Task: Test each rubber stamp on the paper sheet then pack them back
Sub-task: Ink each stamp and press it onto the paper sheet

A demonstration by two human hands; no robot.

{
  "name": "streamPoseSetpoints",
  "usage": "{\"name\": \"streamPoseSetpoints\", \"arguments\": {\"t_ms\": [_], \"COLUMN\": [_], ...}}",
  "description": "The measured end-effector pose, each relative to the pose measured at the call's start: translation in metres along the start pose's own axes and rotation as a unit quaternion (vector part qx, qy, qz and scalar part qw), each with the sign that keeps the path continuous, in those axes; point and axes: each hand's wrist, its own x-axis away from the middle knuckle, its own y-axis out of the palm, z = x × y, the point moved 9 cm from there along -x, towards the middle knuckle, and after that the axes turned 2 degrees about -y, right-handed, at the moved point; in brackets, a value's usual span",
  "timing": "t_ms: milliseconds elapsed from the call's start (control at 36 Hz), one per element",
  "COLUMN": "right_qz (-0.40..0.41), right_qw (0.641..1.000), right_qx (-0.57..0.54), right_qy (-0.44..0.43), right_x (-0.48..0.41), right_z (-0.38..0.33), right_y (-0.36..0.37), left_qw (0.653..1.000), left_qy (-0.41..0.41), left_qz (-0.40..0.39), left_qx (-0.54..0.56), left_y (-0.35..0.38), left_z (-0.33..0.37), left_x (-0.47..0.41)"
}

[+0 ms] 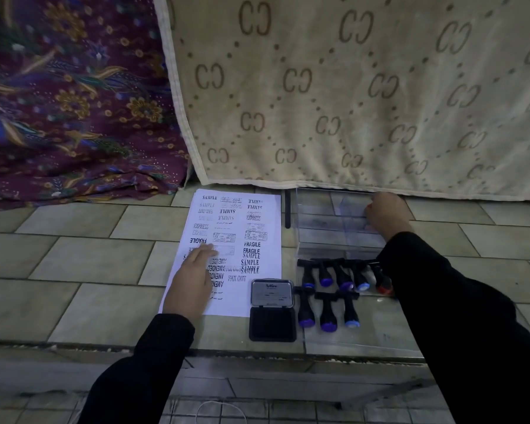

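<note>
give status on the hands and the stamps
Hands: left hand flat on paper sheet, right hand grips clear box. The stamps lie in two rows beside open ink pad. Nothing blocking them.

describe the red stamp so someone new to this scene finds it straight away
Right of the white paper sheet, past the open ink pad, lie two rows of black-handled stamps. The red stamp is rightmost in the far row, beside the dark sleeve; its end alone is red, the rest purple or blue.
</note>
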Motion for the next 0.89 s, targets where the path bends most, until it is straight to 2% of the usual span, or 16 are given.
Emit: {"name": "streamPoseSetpoints", "arguments": {"t_ms": [194,333,472,889], "right_qz": [0.017,0.009,0.034,0.044], "right_qw": [0.999,0.999,0.998,0.998], "right_qx": [0.048,0.045,0.050,0.040], "right_qy": [0.000,-0.016,-0.021,0.005], "right_x": [-0.006,-0.009,-0.012,-0.026], "right_z": [0.000,-0.002,0.002,0.016], "right_y": [0.005,0.006,0.006,0.019], "left_qw": [1.000,1.000,1.000,1.000], "left_qy": [0.000,-0.003,-0.006,0.003], "left_qz": [0.001,0.001,-0.003,-0.002], "left_qx": [0.004,0.007,0.008,0.003], "left_y": [-0.001,-0.001,-0.002,-0.002], "left_z": [0.001,0.002,0.002,0.003], "left_x": [0.000,0.000,0.000,0.000]}}
